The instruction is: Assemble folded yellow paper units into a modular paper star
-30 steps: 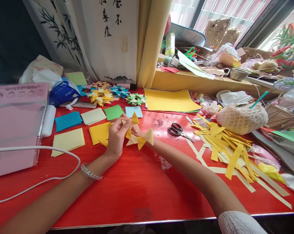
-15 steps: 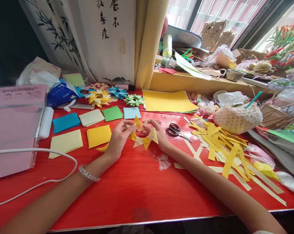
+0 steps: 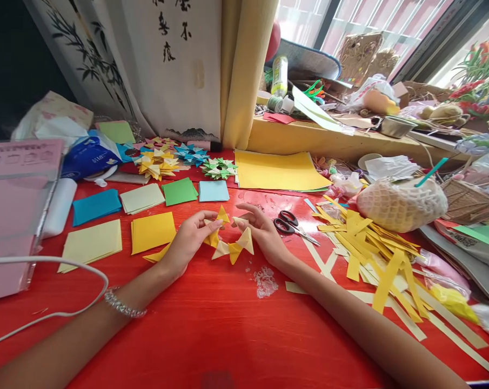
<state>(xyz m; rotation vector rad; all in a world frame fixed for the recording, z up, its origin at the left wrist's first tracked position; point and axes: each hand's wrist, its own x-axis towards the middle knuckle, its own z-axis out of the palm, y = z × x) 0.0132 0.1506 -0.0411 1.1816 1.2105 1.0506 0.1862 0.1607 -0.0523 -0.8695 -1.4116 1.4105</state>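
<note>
Between my hands, a little above the red table, is a part-ring of folded origami paper [image 3: 235, 250] in alternating yellow and cream points, with a gap at the far side. My left hand [image 3: 188, 240] pinches its left end, beside an upright yellow point. The right end, a cream piece, sits between the thumb and fingers of my right hand [image 3: 267, 233]; the forefinger stretches out above it. Beside my left wrist, a folded yellow piece [image 3: 157, 254] lies near a stack of yellow paper squares [image 3: 153, 232].
Black-handled scissors [image 3: 295, 227] lie right of my hands, beside a heap of yellow and cream paper strips [image 3: 366, 243]. Finished origami rings [image 3: 219, 168] and yellow sheets [image 3: 279, 168] lie at the back. A white cable [image 3: 100, 275] curves at left, near blue squares [image 3: 96, 206].
The two ends of the part-ring have moved apart, and my right hand's fingers have opened out somewhat. The whole view has shifted slightly.
</note>
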